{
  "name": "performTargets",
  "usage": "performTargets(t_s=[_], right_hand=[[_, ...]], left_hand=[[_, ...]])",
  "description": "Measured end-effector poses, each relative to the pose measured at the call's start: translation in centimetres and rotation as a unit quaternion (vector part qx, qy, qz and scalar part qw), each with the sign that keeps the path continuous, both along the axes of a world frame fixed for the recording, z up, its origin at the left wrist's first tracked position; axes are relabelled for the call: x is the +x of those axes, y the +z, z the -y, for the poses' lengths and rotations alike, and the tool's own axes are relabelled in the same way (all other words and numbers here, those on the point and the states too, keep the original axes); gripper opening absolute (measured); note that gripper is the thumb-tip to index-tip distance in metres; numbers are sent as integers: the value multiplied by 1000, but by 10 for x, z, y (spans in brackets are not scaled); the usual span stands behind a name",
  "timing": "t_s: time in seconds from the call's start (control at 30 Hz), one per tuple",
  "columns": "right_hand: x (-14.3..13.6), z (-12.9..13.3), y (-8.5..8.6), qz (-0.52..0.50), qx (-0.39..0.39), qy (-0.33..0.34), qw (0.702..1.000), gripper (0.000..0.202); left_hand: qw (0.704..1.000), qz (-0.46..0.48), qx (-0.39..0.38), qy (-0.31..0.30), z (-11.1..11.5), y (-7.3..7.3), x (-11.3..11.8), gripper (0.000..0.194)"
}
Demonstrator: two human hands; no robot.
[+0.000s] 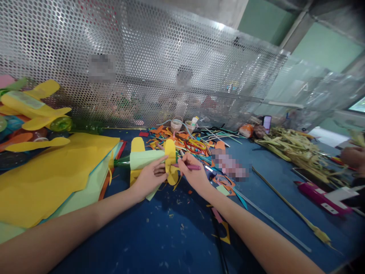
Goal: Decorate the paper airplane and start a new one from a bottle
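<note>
A green plastic bottle [122, 162] lies on its side, wrapped in pale green paper [145, 159] with yellow rounded paper pieces [170, 149] that stick out like wings. My left hand [152, 174] holds the wrapped bottle, its fingers curved over the paper beside the yellow piece at the right end. In my right hand [194, 176] a purple pen [191, 166] is pinched, its left end at that yellow piece. Part of the bottle is hidden behind my left hand and the paper.
Sheets of coloured paper [57, 179] and a similar yellow-winged bottle [25, 104] are at the left. Colourful scraps [164, 133], scissors [196, 145] and cups [176, 125] stand behind. On the right are a straw [273, 219], dried husks [285, 146] and another person's hand [352, 156].
</note>
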State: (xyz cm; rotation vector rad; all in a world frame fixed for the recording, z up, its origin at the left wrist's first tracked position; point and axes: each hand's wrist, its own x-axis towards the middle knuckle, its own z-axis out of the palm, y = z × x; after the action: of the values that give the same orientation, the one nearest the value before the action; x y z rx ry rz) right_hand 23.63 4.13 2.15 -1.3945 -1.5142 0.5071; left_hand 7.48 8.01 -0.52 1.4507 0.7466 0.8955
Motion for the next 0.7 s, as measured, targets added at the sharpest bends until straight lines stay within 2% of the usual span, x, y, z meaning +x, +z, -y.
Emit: performTargets(t_s=[0.3, 0.7], right_hand=[[2, -1, -4, -4, -11, 20, 1000, 23], [1, 0, -2, 2, -1, 10, 1000, 22]], left_hand=[[1000, -6, -3, 3, 0, 0, 0, 72], [1000, -6, -2, 2, -1, 0, 0, 71]])
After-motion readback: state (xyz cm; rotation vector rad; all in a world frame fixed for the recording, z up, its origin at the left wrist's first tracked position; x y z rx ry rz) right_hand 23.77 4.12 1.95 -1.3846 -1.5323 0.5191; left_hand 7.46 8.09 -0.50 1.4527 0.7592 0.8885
